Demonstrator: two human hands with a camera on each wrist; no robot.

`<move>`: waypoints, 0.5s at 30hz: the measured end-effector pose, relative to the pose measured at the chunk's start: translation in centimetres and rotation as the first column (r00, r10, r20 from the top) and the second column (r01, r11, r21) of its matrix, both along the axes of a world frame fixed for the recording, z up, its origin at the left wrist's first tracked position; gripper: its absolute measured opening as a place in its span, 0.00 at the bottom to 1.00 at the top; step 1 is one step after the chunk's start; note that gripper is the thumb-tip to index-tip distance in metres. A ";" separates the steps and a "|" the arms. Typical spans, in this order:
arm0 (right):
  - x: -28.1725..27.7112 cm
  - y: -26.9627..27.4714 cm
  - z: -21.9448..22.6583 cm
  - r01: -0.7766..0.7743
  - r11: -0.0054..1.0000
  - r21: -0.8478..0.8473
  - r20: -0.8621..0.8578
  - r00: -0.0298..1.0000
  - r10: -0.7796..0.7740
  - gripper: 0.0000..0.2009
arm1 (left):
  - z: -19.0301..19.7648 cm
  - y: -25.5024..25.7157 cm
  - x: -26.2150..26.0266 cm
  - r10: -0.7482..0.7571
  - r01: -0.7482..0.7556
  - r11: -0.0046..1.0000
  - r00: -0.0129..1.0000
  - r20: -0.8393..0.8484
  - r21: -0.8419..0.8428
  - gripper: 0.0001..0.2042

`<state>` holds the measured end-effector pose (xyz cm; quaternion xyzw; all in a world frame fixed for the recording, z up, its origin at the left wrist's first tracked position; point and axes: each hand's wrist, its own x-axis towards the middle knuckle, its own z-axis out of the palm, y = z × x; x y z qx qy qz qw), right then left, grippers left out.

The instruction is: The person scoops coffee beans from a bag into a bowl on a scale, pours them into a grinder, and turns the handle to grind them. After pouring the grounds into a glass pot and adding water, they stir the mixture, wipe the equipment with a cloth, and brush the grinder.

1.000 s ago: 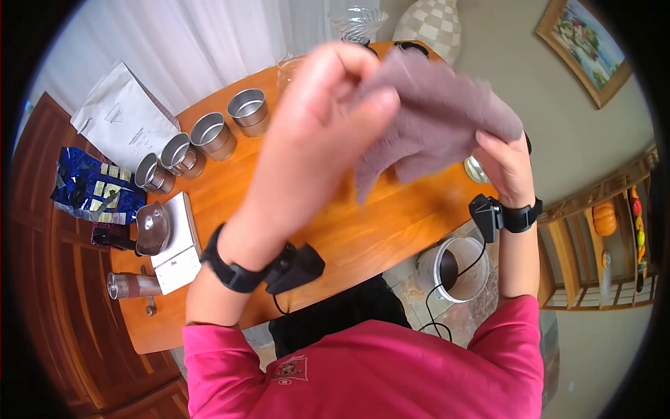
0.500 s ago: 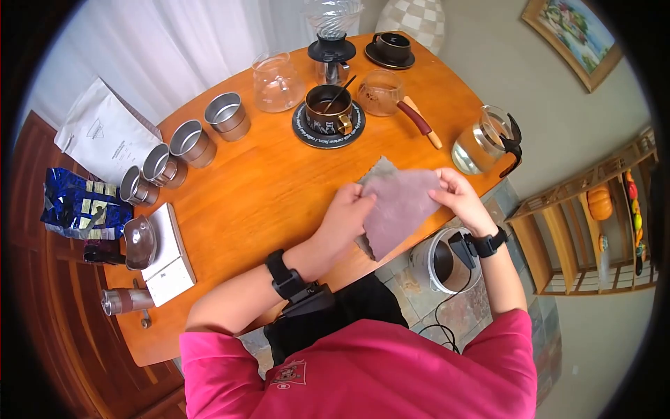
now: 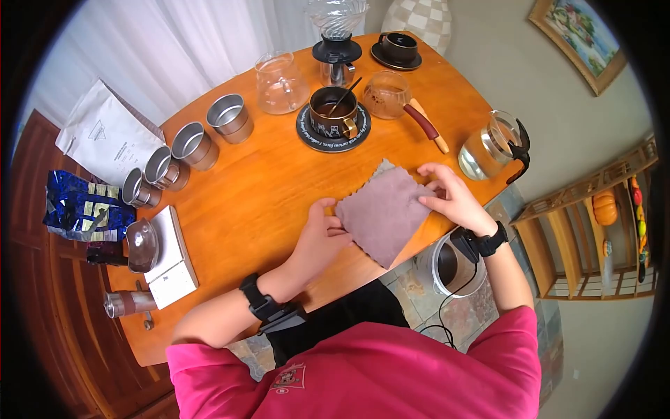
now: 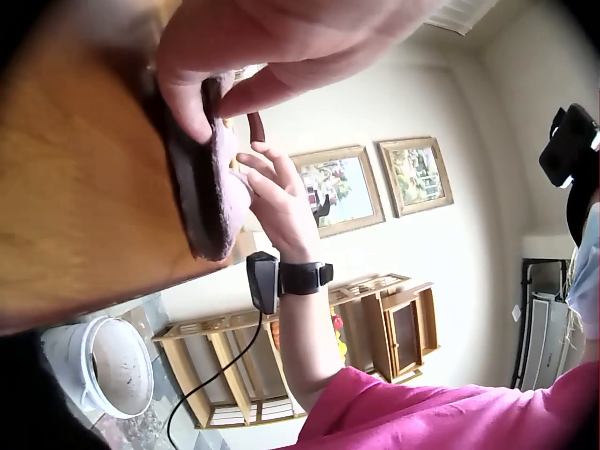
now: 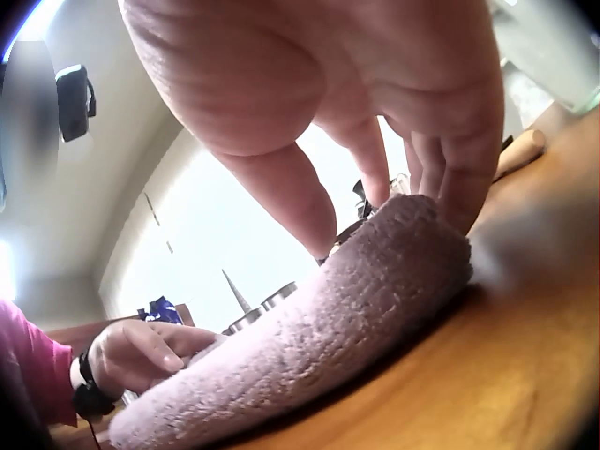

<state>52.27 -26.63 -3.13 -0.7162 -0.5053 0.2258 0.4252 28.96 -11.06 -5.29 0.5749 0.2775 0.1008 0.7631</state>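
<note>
A folded mauve cloth (image 3: 385, 213) lies flat near the table's front edge, a greyish layer showing at its far corner. At its left edge, my left hand (image 3: 314, 241) pinches the cloth (image 4: 225, 202) between thumb and finger, as the left wrist view shows. My right hand (image 3: 457, 199) is at the right corner, fingers spread and loosely bent, thumb by the cloth. In the right wrist view the fingertips of this hand (image 5: 356, 103) come down around the thick folded edge of the cloth (image 5: 309, 328).
Beyond the cloth stand a dark cup (image 3: 332, 115) on a saucer, a glass server (image 3: 280, 87), a dripper (image 3: 336, 49) and a water-filled glass pot (image 3: 485, 150). Metal cups (image 3: 195, 148), bags (image 3: 112, 136) and a white scale (image 3: 169, 262) are at left. A bucket (image 3: 447, 269) stands below.
The cloth, held up in the air a second ago, has come down onto the table and lies flatter. My left hand has shifted slightly left, and my right hand's fingers have spread.
</note>
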 end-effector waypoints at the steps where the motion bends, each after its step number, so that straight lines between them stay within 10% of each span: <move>1: 0.1 0.1 -0.2 0.001 1.000 0.001 0.000 1.000 -0.001 0.22 | 0.4 0.2 -0.2 -0.001 0.001 1.000 1.000 0.000 0.001 0.28; 7: 0.8 2.7 -0.2 0.122 0.950 -0.287 -0.072 0.986 -0.148 0.21 | -0.7 0.6 -0.2 -0.165 0.168 0.961 0.986 -0.031 0.220 0.25; 9: 1.0 3.7 -0.6 0.044 0.983 -0.180 -0.216 0.973 -0.083 0.19 | -1.2 0.8 0.2 -0.238 0.249 0.869 0.968 -0.081 0.427 0.21; 15: 0.0 4.6 1.3 -0.184 0.977 0.111 0.104 0.979 0.173 0.14 | -0.7 0.8 0.0 -0.181 0.190 0.816 0.981 -0.071 0.545 0.17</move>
